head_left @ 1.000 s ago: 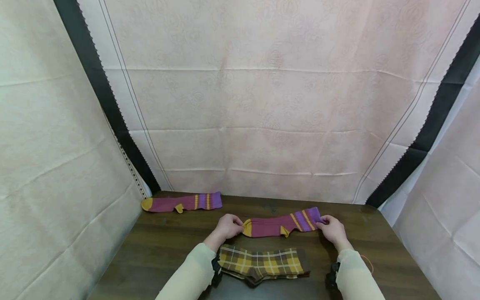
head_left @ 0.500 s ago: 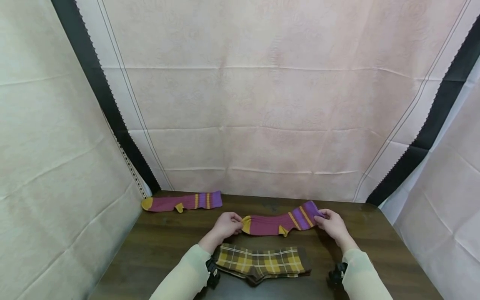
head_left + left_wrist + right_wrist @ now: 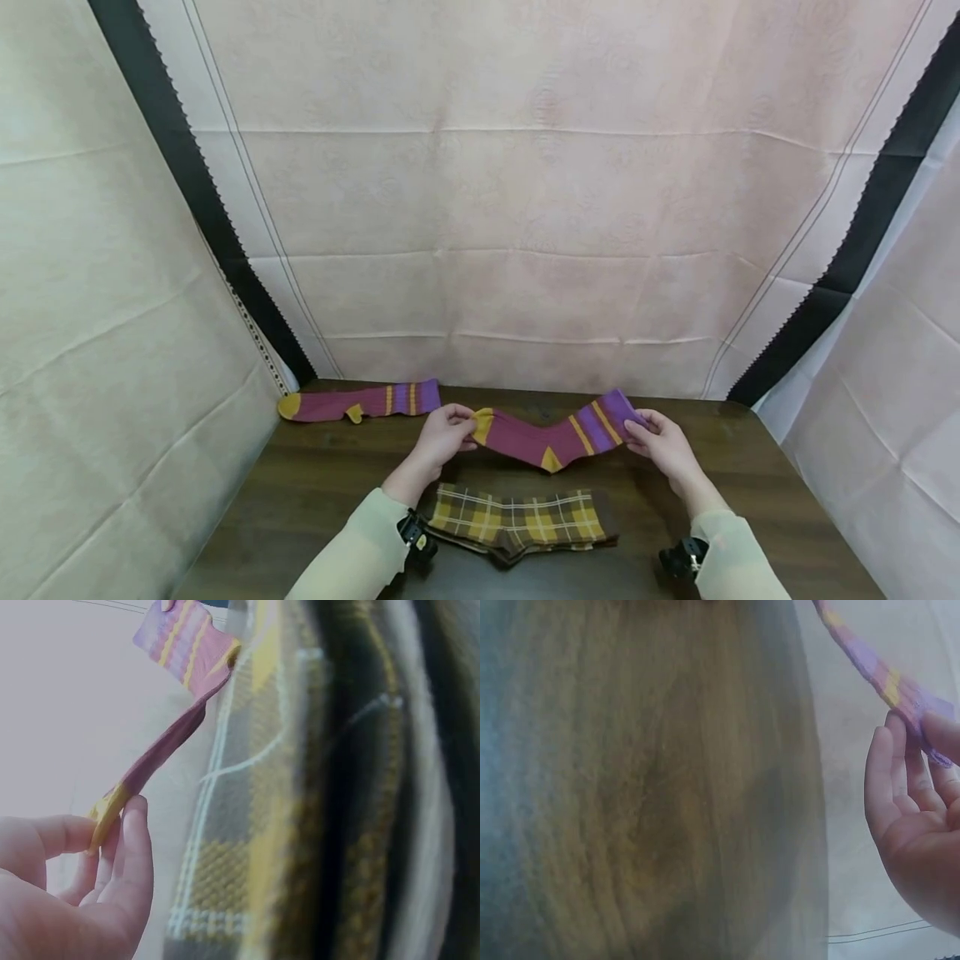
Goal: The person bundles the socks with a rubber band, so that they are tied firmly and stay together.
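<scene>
Stretched between my two hands is a maroon sock (image 3: 517,435) with a yellow toe and heel and a purple cuff striped in yellow. My left hand (image 3: 444,435) pinches its yellow toe between thumb and fingers, as the left wrist view also shows. At the other end, my right hand (image 3: 663,448) pinches the purple cuff. The sock's middle sags, heel lowest. Nearer to me lie plaid socks (image 3: 517,521) in yellow and brown, stacked flat. A matching maroon sock (image 3: 330,407) lies at the back left of the table.
The dark wooden table (image 3: 300,517) is enclosed by pale cloth walls (image 3: 525,208) at the back and both sides. Black strips (image 3: 217,225) run down the corners. The plaid socks lie close to my left wrist.
Both hands have raised the held sock off the table, slightly up and left in view. Its heel now hangs lower between them. The other socks have stayed in place.
</scene>
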The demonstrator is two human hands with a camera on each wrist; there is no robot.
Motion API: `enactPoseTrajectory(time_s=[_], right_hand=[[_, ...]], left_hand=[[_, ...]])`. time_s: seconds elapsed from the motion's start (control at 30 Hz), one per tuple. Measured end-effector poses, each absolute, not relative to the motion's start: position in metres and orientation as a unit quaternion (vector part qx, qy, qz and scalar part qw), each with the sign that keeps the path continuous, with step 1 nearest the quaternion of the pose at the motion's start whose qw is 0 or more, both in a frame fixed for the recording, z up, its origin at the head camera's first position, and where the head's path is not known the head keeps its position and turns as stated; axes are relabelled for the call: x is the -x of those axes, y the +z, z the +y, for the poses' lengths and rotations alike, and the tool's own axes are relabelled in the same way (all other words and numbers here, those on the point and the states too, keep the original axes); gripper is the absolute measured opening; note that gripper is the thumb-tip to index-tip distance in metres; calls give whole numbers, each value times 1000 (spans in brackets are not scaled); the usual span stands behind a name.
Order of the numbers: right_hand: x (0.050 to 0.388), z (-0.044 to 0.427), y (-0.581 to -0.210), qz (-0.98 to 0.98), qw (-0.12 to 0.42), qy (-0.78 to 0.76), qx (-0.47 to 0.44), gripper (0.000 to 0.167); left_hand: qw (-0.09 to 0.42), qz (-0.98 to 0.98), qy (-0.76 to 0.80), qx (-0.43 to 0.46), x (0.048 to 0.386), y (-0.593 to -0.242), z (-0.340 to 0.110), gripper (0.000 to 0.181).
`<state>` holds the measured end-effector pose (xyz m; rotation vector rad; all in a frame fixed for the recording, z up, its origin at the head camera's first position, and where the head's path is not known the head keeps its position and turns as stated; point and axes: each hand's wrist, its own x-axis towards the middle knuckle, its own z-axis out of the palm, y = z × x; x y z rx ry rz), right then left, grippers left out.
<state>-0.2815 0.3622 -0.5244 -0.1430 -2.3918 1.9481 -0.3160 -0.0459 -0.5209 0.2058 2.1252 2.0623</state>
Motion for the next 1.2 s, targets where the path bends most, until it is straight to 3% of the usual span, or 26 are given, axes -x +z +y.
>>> enactPoseTrajectory(time_s=[0.37, 0.8, 1.2], right_hand=[[261, 348, -504, -757, 12, 653, 23, 45], [237, 338, -505, -762, -24, 647, 6, 30], [222, 333, -506, -769, -60, 636, -33, 49]], left_hand=[[70, 708, 700, -61, 307, -513, -73, 19], [96, 719, 684, -79, 288, -522, -103, 22], [110, 728, 670, -90, 280, -510, -126, 24]])
